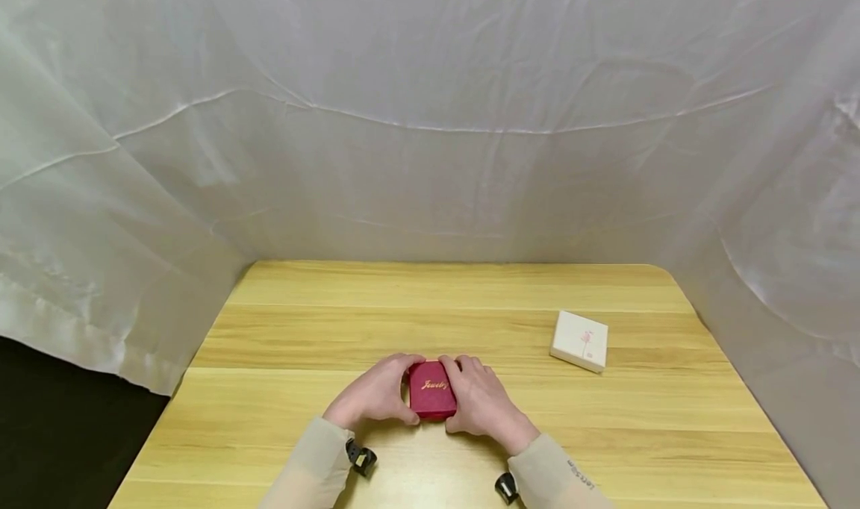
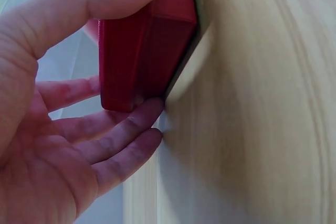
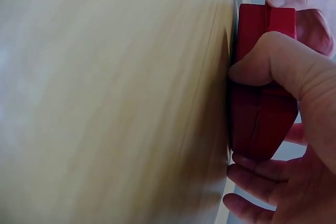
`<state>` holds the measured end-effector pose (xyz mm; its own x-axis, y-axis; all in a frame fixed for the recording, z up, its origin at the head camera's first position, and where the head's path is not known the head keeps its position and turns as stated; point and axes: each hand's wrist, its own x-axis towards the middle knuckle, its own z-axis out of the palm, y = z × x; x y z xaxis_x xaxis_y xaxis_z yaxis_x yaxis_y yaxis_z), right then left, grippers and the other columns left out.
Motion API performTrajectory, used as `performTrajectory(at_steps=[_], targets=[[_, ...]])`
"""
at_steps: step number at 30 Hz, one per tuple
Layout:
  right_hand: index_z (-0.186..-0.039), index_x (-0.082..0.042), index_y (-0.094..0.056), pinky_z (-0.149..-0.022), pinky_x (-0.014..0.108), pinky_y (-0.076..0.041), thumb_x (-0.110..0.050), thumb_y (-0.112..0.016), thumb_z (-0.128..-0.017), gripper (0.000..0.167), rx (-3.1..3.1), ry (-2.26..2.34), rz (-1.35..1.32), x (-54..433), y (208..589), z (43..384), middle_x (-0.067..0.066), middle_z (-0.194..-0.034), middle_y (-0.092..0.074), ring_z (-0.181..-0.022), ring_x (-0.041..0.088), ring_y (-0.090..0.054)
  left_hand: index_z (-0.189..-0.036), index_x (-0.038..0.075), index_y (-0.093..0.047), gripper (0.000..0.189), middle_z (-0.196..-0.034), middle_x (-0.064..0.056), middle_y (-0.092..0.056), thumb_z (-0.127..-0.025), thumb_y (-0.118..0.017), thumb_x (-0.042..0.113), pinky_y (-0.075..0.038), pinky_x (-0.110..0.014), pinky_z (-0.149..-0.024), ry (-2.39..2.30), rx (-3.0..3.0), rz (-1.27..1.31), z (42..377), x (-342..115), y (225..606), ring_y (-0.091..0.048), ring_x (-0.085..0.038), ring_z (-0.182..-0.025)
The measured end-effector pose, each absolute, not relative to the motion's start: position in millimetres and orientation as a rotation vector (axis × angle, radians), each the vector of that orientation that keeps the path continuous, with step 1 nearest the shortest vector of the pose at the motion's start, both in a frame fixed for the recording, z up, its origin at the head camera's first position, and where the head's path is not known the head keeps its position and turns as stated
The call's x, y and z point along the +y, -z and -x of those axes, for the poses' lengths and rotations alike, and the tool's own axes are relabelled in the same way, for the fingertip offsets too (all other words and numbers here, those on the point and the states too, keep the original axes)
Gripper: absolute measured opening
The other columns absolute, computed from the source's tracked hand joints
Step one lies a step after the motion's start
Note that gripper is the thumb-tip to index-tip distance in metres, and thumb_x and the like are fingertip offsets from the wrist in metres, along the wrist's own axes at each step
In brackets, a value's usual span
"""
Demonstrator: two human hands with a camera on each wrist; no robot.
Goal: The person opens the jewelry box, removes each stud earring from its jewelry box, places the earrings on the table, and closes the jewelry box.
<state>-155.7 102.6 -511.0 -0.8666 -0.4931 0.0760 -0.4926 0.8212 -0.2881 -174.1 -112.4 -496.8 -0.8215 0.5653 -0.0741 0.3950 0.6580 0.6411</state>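
Red box: the red box (image 1: 432,397) sits on the wooden table (image 1: 302,330), gold script across its top, the last letters partly covered; a seam shows along its side.
Left hand: the left hand (image 1: 381,391) has hold of the red box's left side, thumb at its near edge, fingers reaching round toward its far side.
Right hand: the right hand (image 1: 480,404) grips the opposite side of the red box, thumb against its near face; the two hands are apart, with the box between them.
White box: a flat white box (image 1: 579,341) with a pink flower print, well off to the red box's right and a bit beyond it.
Backdrop: pale, creased cloth (image 1: 437,121) hanging beyond the red box.
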Motion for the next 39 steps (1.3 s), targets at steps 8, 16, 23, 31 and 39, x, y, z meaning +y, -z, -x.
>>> performTrajectory(at_steps=[8, 16, 23, 31, 39], targets=[[-0.142, -0.004, -0.043, -0.088, 0.047, -0.048, -0.029, -0.091, -0.052, 0.105, 2.986, 0.492, 0.831, 104.5, 510.4, 157.3, 0.014, -0.114, -0.055, -0.104, 0.028, -0.052, -0.136, 0.002, -0.053, 0.092, -0.115, -0.001, -0.056, -0.056, -0.093, 0.024, -0.049, -0.037, -0.093, -0.907, 2.665, -0.776, 171.4, -111.8, 495.9, -0.057, -0.017, -0.101], [-0.142, -0.004, -0.043, -0.089, 0.047, -0.048, -0.027, -0.091, -0.051, 0.105, 2.980, 0.509, 0.847, 105.3, 510.5, 158.0, 0.014, -0.114, -0.055, -0.103, 0.029, -0.053, -0.136, 0.003, -0.053, 0.092, -0.121, 0.000, -0.056, -0.056, -0.094, 0.021, -0.048, -0.037, -0.096, -0.943, 2.674, -0.819, 170.0, -112.8, 498.0, -0.055, -0.014, -0.106], [-0.142, -0.004, -0.043, -0.090, 0.047, -0.047, -0.029, -0.092, -0.052, 0.105, 2.975, 0.468, 0.829, 104.2, 508.7, 157.5, 0.014, -0.114, -0.056, -0.103, 0.028, -0.053, -0.133, 0.004, -0.056, 0.090, -0.112, 0.002, -0.059, -0.054, -0.094, 0.024, -0.049, -0.036, -0.093, -0.963, 2.651, -0.792, 172.7, -113.8, 497.6, -0.057, -0.013, -0.100], [-0.142, -0.004, -0.043, -0.091, 0.048, -0.047, -0.028, -0.092, -0.052, 0.105, 2.990, 0.453, 0.820, 102.8, 508.4, 156.1, 0.015, -0.117, -0.056, -0.105, 0.029, -0.053, -0.133, 0.004, -0.057, 0.090, -0.108, 0.003, -0.060, -0.053, -0.094, 0.023, -0.049, -0.034, -0.091, -0.979, 2.607, -0.783, 176.8, -114.2, 495.5, -0.056, -0.011, -0.096], [-0.143, -0.005, -0.043, -0.090, 0.048, -0.047, -0.028, -0.091, -0.052, 0.105, 2.998, 0.468, 0.829, 105.2, 510.1, 155.7, 0.015, -0.118, -0.055, -0.107, 0.029, -0.052, -0.136, 0.003, -0.053, 0.092, -0.113, 0.000, -0.056, -0.055, -0.093, 0.020, -0.048, -0.038, -0.094, -0.968, 2.624, -0.770, 173.1, -112.8, 497.9, -0.055, -0.015, -0.101]])
